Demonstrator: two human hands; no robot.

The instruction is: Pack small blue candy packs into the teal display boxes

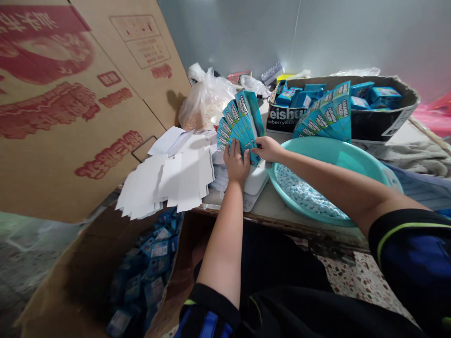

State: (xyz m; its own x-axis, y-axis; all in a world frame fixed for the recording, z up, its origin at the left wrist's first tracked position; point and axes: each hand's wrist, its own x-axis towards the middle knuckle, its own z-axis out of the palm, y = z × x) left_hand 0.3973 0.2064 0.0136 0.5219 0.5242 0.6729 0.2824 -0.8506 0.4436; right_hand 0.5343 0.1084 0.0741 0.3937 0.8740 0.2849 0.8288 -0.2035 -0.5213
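A fanned stack of flat blue candy boxes (232,123) with "Caramelo Macizo" lettering is in front of me. My left hand (237,162) grips the lower front of the stack, its fingers pressed against the printed faces. At the stack's right edge my right hand (270,149) is closed in a pinch on the boxes. What lies between its fingertips is partly hidden. Just right of the stack sits a turquoise basin (373,164) holding many small wrapped candies (303,190), with my right forearm crossing above it. A white scale-like device (254,183) lies beneath the boxes.
White cards (185,176) overhang the table edge. Below, an open carton (66,277) contains finished-looking blue boxes (158,251). A large cardboard panel (88,164) stands left. Behind the basin are a black-sided box (366,126) of blue packs and another fanned stack (326,117). A plastic bag (202,101) stands behind the cards.
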